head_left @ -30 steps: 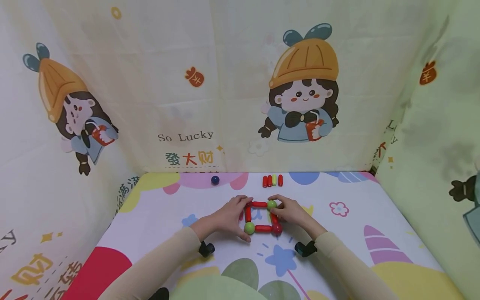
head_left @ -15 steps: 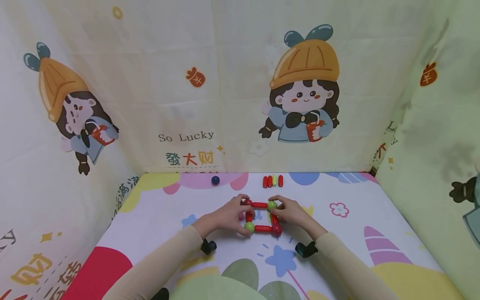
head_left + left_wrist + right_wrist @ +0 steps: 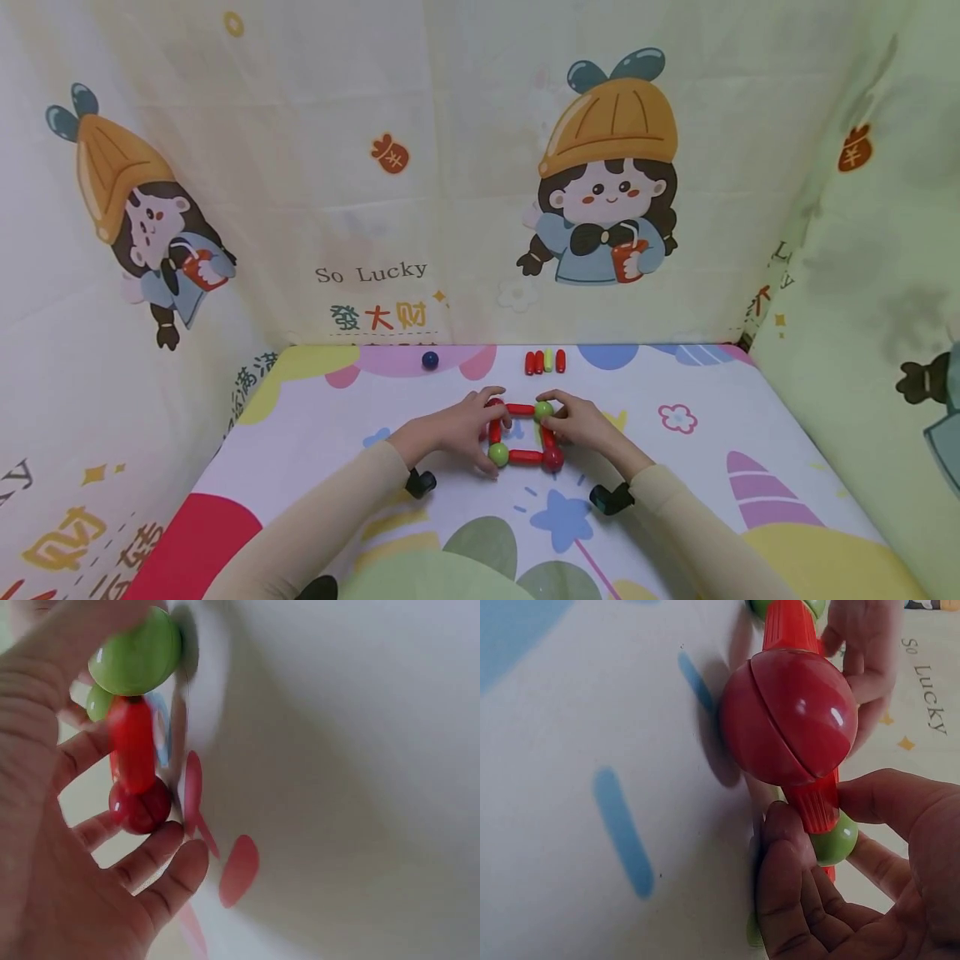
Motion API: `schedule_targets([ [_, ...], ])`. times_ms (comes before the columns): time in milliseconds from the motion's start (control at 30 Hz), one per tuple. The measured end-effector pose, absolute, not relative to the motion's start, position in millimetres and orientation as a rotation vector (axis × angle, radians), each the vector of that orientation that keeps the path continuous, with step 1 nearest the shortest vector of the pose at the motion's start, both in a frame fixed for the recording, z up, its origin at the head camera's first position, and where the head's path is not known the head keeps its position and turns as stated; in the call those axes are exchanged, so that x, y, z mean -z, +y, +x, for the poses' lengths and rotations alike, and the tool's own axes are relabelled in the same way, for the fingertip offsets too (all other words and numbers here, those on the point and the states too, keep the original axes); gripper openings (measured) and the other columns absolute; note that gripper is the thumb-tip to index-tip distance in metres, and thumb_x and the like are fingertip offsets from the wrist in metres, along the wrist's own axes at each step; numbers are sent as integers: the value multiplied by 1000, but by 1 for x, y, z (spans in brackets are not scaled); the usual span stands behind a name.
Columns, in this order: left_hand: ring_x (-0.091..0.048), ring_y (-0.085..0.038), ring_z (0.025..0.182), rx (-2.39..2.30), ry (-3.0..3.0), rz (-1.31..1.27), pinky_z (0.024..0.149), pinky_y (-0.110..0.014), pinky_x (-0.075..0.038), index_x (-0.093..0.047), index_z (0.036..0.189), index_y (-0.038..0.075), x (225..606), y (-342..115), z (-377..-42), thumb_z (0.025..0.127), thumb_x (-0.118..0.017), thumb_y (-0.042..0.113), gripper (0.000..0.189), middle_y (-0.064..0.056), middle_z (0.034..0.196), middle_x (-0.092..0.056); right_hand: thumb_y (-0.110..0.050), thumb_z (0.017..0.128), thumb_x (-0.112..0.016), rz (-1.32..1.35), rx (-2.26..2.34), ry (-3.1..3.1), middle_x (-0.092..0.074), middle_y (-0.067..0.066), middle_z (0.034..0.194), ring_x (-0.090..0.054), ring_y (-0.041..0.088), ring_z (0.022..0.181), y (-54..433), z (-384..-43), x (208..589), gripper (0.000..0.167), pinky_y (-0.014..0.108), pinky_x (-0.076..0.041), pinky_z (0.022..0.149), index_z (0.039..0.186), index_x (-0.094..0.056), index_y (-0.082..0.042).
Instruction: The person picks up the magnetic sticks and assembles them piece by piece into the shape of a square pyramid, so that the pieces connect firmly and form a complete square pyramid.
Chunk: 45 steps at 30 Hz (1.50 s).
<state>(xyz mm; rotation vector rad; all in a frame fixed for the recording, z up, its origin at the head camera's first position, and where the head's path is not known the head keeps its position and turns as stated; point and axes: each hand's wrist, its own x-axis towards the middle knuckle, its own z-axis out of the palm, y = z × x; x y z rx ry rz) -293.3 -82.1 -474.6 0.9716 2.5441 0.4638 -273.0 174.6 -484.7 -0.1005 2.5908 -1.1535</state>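
On the table lies a square of red rods joined by balls. A green ball marks its near left corner, a glossy red ball the near right, another green ball the far right. My left hand holds the left side: its thumb is at the near green ball, and its fingers reach round the left red rod and far red ball. With thumb and fingers, my right hand pinches the right-hand red rod. The fingers partly cover both sides.
Behind the square, several short rods stand in a row, red ones and a yellow-green one. A dark blue ball sits at the back, left of them. Printed cloth walls enclose the table on three sides.
The left fingers have shifted from lying across the far left corner to curling about the left side, uncovering the red ball there. The right hand keeps its place.
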Motion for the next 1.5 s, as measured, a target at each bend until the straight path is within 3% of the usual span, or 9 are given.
schedule_targets([
  [133, -44, -28, 139, -565, 2559, 904, 105, -47, -52, -58, 134, 34, 476, -91, -289, 75, -90, 49, 69, -8, 162, -29, -23, 98, -70, -96, 1157, 2590, -68, 10, 103, -63, 20, 78, 174, -273, 485, 43, 31, -59, 75, 139, -60, -20],
  [233, -55, -21, 118, -614, 2552, 838, 93, -37, -56, -56, 140, 37, 476, -96, -285, 76, -91, 47, 74, -6, 141, -47, -23, 98, -70, -98, 1160, 2584, -68, 10, 103, -63, 20, 78, 174, -274, 485, 43, 31, -58, 75, 139, -60, -21],
  [333, -57, -15, 99, -647, 2509, 831, 80, -29, -54, -54, 144, 38, 474, -98, -281, 78, -89, 43, 74, -1, 117, -55, -23, 98, -70, -110, 1155, 2585, -68, 10, 103, -63, 19, 78, 174, -274, 484, 43, 31, -59, 74, 139, -60, -20],
  [533, -55, -11, 97, -740, 2450, 868, 81, -25, -51, -64, 130, 28, 477, -93, -282, 83, -88, 36, 54, 8, 103, -60, -24, 97, -71, -110, 1149, 2585, -68, 10, 103, -63, 20, 79, 173, -275, 483, 43, 31, -59, 75, 139, -60, -20],
  [733, -57, -13, 94, -847, 2411, 806, 80, -26, -51, -63, 122, 25, 482, -91, -284, 82, -89, 30, 48, 4, 99, -61, -24, 97, -71, -111, 1153, 2581, -68, 10, 103, -63, 20, 80, 172, -274, 481, 43, 31, -59, 75, 139, -60, -19],
  [1000, -57, -14, 96, -798, 2409, 817, 81, -26, -52, -60, 122, 23, 478, -91, -284, 84, -86, 22, 46, 5, 102, -60, -26, 96, -72, -122, 1133, 2578, -68, 8, 95, -63, 19, 72, 176, -269, 477, 40, 30, -57, 70, 133, -60, -16],
  [1233, -57, -15, 95, -788, 2554, 756, 82, -29, -54, -59, 134, 24, 476, -96, -277, 92, -72, 10, 46, -4, 117, -59, -29, 93, -75, -145, 1091, 2641, -66, 3, 84, -60, 18, 68, 190, -250, 477, 24, 27, -53, 65, 111, -67, -15],
  [1333, -58, -17, 104, -849, 2610, 713, 90, -33, -57, -56, 140, 19, 475, -100, -267, 94, -75, 21, 50, -7, 127, -57, -29, 94, -75, -255, 1092, 2613, -65, 1, 83, -59, 16, 68, 195, -238, 475, 19, 28, -51, 64, 103, -68, -13],
  [1500, -53, -26, 129, -793, 2593, 750, 103, -47, -54, -41, 155, 15, 470, -102, -247, 77, -89, 51, 98, -10, 149, -47, -25, 95, -73, -482, 1120, 2522, -67, 2, 83, -63, 18, 66, 203, -225, 471, 15, 28, -51, 63, 99, -70, -11],
])
